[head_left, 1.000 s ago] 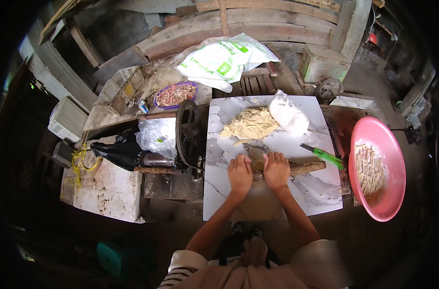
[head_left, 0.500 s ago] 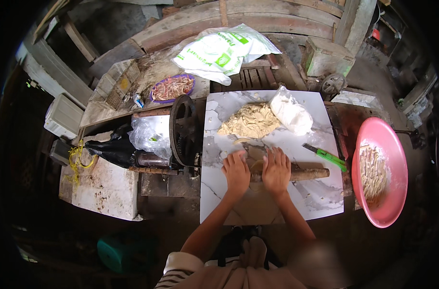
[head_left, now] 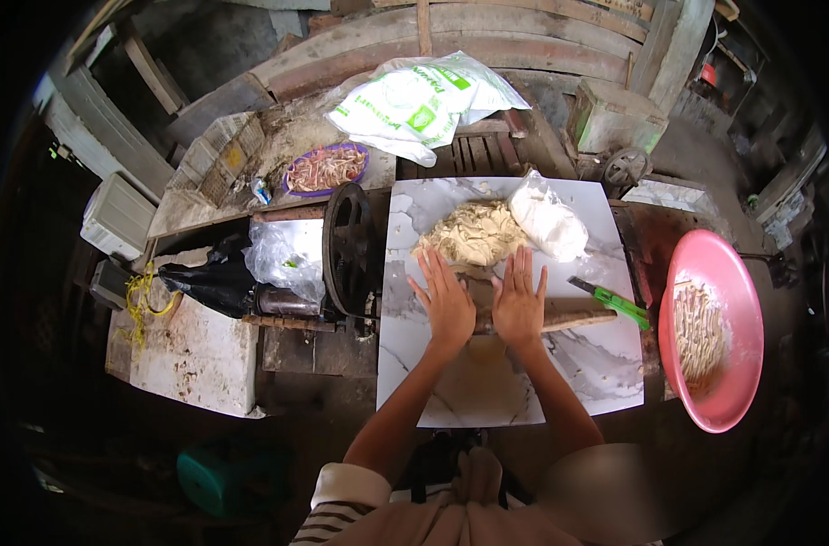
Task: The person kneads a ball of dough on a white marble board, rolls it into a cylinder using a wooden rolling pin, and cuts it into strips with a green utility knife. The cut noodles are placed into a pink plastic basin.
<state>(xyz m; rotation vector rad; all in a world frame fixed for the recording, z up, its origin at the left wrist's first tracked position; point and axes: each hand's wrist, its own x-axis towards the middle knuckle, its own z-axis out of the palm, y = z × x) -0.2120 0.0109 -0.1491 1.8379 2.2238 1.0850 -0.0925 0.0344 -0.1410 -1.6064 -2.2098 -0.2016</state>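
My left hand (head_left: 446, 300) and my right hand (head_left: 517, 302) lie with fingers stretched out, their palms over a wooden rolling pin (head_left: 578, 318) on a marble-patterned board (head_left: 414, 382). Flattened dough (head_left: 483, 351) shows beneath and below the pin, largely hidden by my hands. Just beyond my fingertips rests a lumpy mass of pale dough (head_left: 476, 227), with a clear bag of white powder (head_left: 546, 218) against it. Right of my right hand lies a green-handled cutter (head_left: 619, 305).
A pink basin (head_left: 710, 332) of cut dough strips stands at right. A metal wheel (head_left: 346, 250) on a machine borders the board at left, near a black plastic bag (head_left: 209, 287). Behind are a white sack (head_left: 419, 109), a purple dish (head_left: 325, 171) and a plastic crate (head_left: 214, 164).
Both hands have moved forward toward the dough mass, the pin rolling under them. Their fingers, curled over the pin a second ago, are now extended.
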